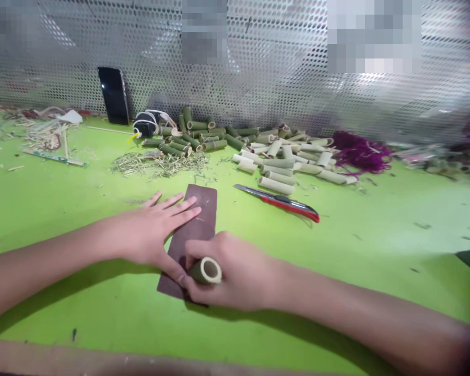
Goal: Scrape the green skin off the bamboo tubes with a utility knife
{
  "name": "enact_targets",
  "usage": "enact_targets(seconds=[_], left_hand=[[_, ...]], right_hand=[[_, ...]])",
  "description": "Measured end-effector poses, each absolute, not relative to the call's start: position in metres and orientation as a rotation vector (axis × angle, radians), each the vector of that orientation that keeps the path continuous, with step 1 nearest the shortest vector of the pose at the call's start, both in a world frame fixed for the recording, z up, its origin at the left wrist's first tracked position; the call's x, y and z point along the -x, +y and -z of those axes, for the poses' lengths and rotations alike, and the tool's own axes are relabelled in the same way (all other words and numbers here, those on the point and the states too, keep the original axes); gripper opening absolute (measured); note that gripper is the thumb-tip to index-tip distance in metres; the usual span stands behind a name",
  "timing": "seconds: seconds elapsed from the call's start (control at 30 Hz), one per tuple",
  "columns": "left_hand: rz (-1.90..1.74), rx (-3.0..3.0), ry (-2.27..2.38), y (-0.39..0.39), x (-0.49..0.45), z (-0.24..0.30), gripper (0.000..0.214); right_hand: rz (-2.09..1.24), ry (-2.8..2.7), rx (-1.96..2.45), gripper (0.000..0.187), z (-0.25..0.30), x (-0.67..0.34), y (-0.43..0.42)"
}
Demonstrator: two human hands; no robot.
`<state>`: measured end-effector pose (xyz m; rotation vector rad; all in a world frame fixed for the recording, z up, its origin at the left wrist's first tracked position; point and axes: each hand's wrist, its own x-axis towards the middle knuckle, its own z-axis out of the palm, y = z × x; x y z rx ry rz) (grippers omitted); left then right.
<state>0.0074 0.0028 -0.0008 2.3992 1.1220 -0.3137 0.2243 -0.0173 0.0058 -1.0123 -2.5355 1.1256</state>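
A strip of brown sandpaper (203, 201) lies on the green tabletop. My left hand (152, 230) is spread flat, its fingers and thumb resting on the sandpaper's left side. My right hand (235, 271) is closed around a short green bamboo tube (210, 270). The tube stands tilted over the sandpaper, its hollow pale end facing up towards me; its lower end is hidden, so I cannot tell exactly how it meets the sheet. Beyond my right hand lies a red utility knife (282, 202), its blade pointing left.
Several bamboo pieces, green ones (215, 144) and peeled pale ones (276, 185), lie heaped by the perforated metal panel (258, 78). Shavings (160, 163), purple yarn (360, 151), a charger with cable (144, 125), and a leaning phone (114, 96) are along the back.
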Motion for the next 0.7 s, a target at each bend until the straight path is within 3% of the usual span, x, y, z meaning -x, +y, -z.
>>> enact_targets(seconds=[0.13,0.3,0.43,0.57,0.7], left_hand=[[0.304,-2.404,1.124,0.003,-0.008,0.0,0.137],[0.321,-2.402,1.123,0.002,-0.008,0.001,0.133],[0.29,-2.413,1.112,0.002,-0.007,0.001,0.137],[0.308,-2.392,1.109,0.003,-0.007,0.0,0.136],[0.299,-2.404,1.119,0.003,-0.007,0.0,0.138]], right_hand=[[-0.878,-2.431,1.359,0.008,-0.006,-0.225,-0.017],[-1.049,-2.592,1.167,0.016,-0.005,-0.223,-0.016],[-0.821,-2.43,1.466,0.005,-0.008,-0.222,-0.014],[-1.084,-2.587,1.241,0.016,-0.012,-0.221,-0.016],[-0.694,-2.468,1.585,0.006,-0.015,-0.221,-0.013]])
